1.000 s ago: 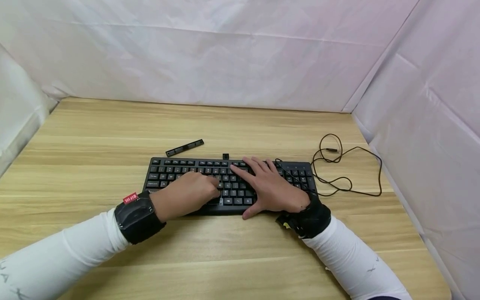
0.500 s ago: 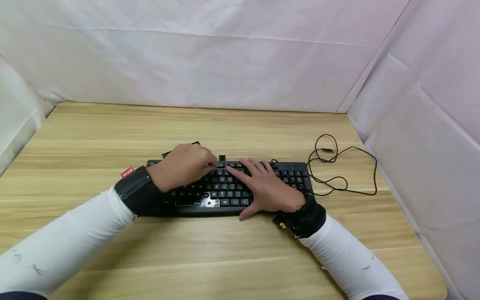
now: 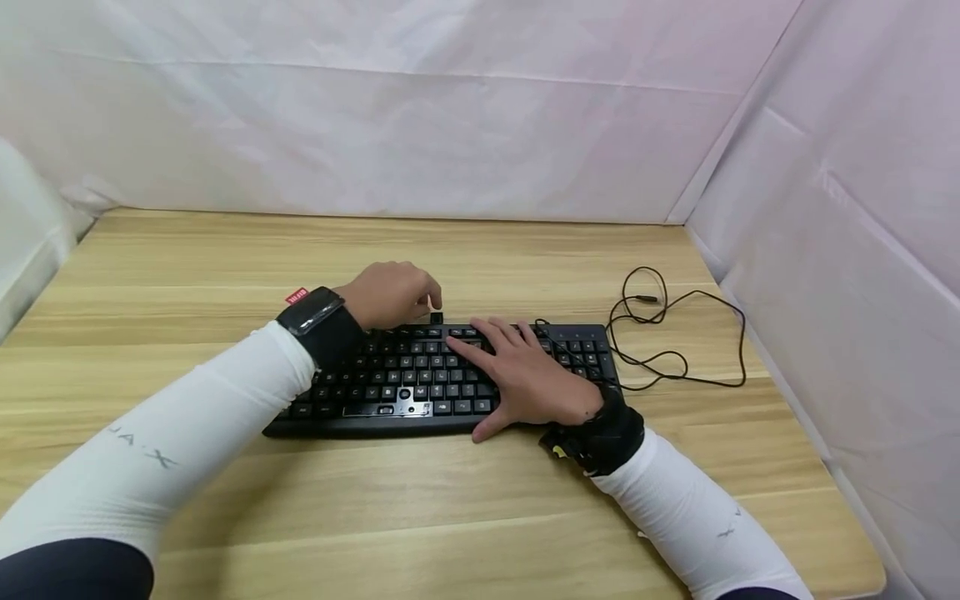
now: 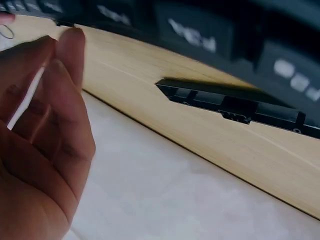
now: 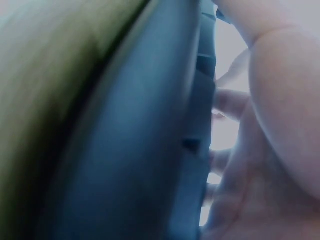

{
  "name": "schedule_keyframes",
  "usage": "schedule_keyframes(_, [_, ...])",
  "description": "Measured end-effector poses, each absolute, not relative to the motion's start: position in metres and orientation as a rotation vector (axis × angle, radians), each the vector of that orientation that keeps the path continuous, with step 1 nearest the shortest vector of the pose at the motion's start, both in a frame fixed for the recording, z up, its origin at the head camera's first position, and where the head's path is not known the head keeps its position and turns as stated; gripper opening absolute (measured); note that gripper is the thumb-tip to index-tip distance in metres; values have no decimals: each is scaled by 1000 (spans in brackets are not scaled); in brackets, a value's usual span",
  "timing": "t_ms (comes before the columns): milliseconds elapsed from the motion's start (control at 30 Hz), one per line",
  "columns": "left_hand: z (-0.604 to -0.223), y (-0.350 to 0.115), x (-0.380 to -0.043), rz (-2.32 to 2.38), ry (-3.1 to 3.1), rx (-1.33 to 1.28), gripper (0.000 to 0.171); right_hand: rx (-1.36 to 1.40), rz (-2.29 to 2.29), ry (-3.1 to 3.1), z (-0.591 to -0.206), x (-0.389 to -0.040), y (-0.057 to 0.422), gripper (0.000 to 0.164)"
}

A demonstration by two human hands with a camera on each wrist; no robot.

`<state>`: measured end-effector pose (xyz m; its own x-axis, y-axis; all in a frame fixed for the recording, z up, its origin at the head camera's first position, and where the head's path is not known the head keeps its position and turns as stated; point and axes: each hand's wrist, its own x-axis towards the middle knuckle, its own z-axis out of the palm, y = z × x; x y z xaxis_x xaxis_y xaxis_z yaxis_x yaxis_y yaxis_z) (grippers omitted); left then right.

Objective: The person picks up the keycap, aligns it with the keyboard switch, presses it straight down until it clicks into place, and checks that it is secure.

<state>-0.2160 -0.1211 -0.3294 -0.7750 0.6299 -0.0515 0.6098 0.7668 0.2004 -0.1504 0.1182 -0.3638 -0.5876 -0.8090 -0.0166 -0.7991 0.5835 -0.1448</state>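
Note:
A black keyboard (image 3: 450, 379) lies on the table, with its space bar slot uncovered and a bare key spot in the row above it. Just behind its back edge sits a small black keycap (image 3: 437, 318). My left hand (image 3: 390, 293) is over the back edge, fingers bent downward, fingertips close to that keycap; no grip on it shows. The loose space bar (image 4: 235, 107) lies underside up behind the keyboard in the left wrist view; my left hand hides it from the head view. My right hand (image 3: 528, 379) rests spread across the keyboard's right part, thumb at the front edge.
The keyboard's thin black cable (image 3: 675, 379) loops over the table at the right, its plug (image 3: 647, 298) among the coils. White cloth walls (image 3: 375, 125) stand behind and beside the wooden table (image 3: 450, 517).
My left hand has moved from the bare key spot up and back across the keyboard to the small keycap, covering the space bar. My right hand stays in place on the keyboard.

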Motion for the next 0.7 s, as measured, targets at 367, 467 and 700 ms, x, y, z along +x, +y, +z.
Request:
schedule_keyframes(367, [-332, -117, -220, 243, 2740, 1080, 17, -1399, -164, 2705, -363, -149, 118, 118])
schedule_keyframes(467, [-335, -117, -221, 250, 2742, 1096, 16, -1392, -159, 2703, -363, -149, 118, 119])
schedule_keyframes(700, [-337, -118, -223, 222, 2801, 1062, 16, -1385, -161, 2709, -361, -149, 119, 118])
